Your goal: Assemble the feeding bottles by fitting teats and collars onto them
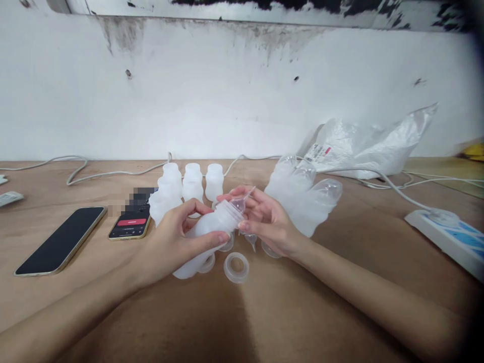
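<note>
A frosted white squeeze bottle (207, 225) lies tilted in my left hand (174, 236), its neck pointing up and to the right. My left thumb and fingers are wrapped round its body. At the neck sits a translucent screw ring (230, 214) with a clear pointed tip (239, 203) coming out of it. The fingers and thumb of my right hand (270, 222) close on this ring from the right side. Below my hands a loose ring (236, 267) lies flat on the table, and a loose clear tip (251, 241) shows partly under my right hand.
Several open white bottles (192, 182) stand behind my left hand. Bottles with clear caps (302, 194) cluster at the right. Two phones, one dark (62, 241) and one lit (130, 225), lie left. A plastic bag (372, 146), cables and a power strip (446, 242) are at the right.
</note>
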Demonstrator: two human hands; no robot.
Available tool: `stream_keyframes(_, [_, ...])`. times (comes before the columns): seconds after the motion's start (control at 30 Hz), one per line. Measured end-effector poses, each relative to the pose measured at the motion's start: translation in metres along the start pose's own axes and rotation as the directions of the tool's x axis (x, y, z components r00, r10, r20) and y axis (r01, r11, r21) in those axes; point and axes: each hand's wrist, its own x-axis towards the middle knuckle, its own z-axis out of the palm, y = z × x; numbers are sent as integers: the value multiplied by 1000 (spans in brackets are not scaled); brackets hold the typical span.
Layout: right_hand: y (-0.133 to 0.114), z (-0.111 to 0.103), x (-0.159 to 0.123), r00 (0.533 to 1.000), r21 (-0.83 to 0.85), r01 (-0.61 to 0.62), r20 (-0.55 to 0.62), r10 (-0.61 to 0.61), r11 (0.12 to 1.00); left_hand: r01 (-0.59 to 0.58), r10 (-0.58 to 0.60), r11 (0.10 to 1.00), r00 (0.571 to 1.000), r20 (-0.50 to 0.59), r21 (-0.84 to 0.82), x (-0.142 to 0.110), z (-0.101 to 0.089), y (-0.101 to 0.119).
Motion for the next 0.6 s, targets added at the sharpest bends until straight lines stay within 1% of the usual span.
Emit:
stream_keyframes(0.1, [3,-1,0,1000,19,4,10,-4,1000,34,-34,999,999,-5,32,-1,1,1])
stream_keyframes(0.17, [5,-2,0,1000,8,-1,-4,1,1000,58,-56,995,998,-20,81,-1,2,1])
stream_keyframes(0.23, [7,-3,1,999,-23,-25,-38,24,999,40,-34,988,999,-43,150,-1,2,0])
stream_keyframes(0.33, [9,-3,1,993,-90,-95,-82,88,991,-42,69,952,995,-76,304,-1,3,-3])
stream_keyframes(0.47, [7,3,1,977,-199,-192,-136,167,961,-128,189,846,980,-66,517,-2,4,-8])
stream_keyframes(0.53, [4,8,-1,963,-280,-230,-202,177,932,-189,274,780,960,-54,597,-4,5,-11])
stream_keyframes(0.6, [2,13,-3,955,-382,-245,-256,153,891,-246,348,721,937,-32,648,-5,6,-13])
